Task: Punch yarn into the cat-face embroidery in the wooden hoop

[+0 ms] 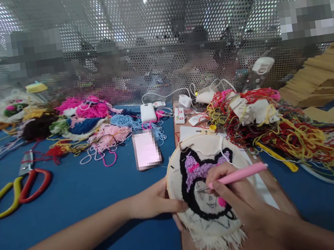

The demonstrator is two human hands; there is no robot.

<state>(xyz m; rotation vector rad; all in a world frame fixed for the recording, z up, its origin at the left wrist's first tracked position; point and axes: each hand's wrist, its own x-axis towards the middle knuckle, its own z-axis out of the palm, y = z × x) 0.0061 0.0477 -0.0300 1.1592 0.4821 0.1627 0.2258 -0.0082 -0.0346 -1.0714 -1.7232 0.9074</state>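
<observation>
My left hand (159,200) grips the left edge of a round embroidery hoop (169,170), its thumb lying on the cloth and other fingers partly hidden beneath. The stretched cream cloth (206,228) bears a black outline with lilac and pink tufted yarn, and its fringe hangs below. In my right hand (233,188) is a pink punch needle (242,173), held like a pen. Its metal tip points left and meets the cloth inside the black outline, as far as I can see. White yarn crosses the hoop's upper right.
Scissors (28,184) lie at the left. Coloured yarn piles (101,126) spread behind, near a phone (146,149) and a white power bank (147,113). More tangled yarn (298,133), a yellow tool (277,156) and brown paper (324,74) are at the right. Perforated metal (150,52) stands behind.
</observation>
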